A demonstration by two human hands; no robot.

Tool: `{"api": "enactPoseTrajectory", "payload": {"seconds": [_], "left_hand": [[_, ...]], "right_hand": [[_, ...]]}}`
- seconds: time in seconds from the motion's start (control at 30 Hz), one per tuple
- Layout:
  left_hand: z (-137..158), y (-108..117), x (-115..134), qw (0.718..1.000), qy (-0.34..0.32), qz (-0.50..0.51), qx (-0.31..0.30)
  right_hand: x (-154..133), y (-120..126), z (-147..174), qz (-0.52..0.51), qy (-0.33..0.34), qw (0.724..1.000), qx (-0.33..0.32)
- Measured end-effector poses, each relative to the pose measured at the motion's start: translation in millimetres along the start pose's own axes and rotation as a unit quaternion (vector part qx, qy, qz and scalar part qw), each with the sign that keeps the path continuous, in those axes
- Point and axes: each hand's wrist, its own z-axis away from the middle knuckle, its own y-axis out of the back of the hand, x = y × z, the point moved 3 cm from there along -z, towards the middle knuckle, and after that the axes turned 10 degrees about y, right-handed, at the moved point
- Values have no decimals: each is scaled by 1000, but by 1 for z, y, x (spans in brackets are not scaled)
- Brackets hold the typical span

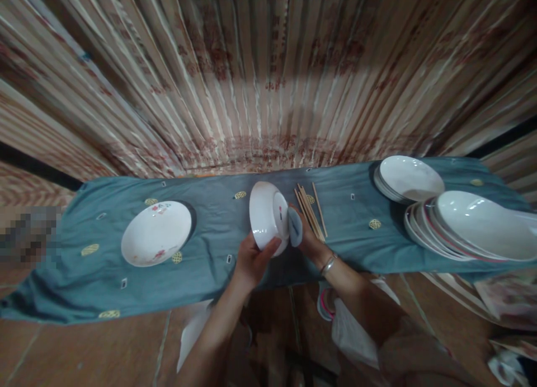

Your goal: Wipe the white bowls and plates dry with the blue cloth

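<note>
A white bowl (263, 216) is tipped on its side above the middle of the table, its base turned to the right. My left hand (251, 261) grips the bowl's near rim, thumb on the outer wall. In my right hand (308, 236) is a pale grey-blue cloth (295, 227), held against the bowl's base; most of those fingers are hidden behind it. Several wooden chopsticks (308, 211) lie on the tablecloth just beyond my right hand. To the left, a white plate with red flowers (157, 236) rests on the cloth.
A teal tablecloth (218, 208) covers the long narrow table. Stacked white dishes (411, 177) stand at the back right, beside a larger stack of plates and bowls (478, 225) near the right end. A pleated curtain (268, 85) hangs directly behind the table.
</note>
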Motion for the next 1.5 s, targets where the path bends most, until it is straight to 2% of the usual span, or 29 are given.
{"api": "enactPoseTrajectory", "payload": {"seconds": [0.2, 0.27, 0.43, 0.6, 0.83, 1.07, 1.17, 1.27, 1.5], "left_hand": [[0, -6, 10, 993, -9, 72, -88], [-2, -3, 10, 991, -9, 91, -96], [-12, 1, 3, 986, 85, 140, -21], [-14, -14, 0, 979, 119, 156, -60], [-15, -24, -8, 974, 167, 139, -71], [-10, -32, -12, 986, 137, 69, -72], [-7, -37, -11, 990, 118, 43, -63], [-4, -42, -9, 994, 97, 10, -51], [-6, -47, -2, 998, 18, -57, -25]], "right_hand": [[-4, 10, -15, 3, -4, 1000, 7], [-8, 18, -23, 20, 9, 1000, 23], [-24, 40, -38, 73, 47, 995, 53], [-41, 54, -39, 114, 83, 990, -5], [-46, 64, -38, 146, 94, 984, -40], [-52, 64, -36, 208, 124, 968, -68], [-61, 57, -33, 247, 167, 950, -96], [-72, 44, -21, 289, 228, 920, -136], [-85, 9, 28, 402, 355, 816, -216]]}}
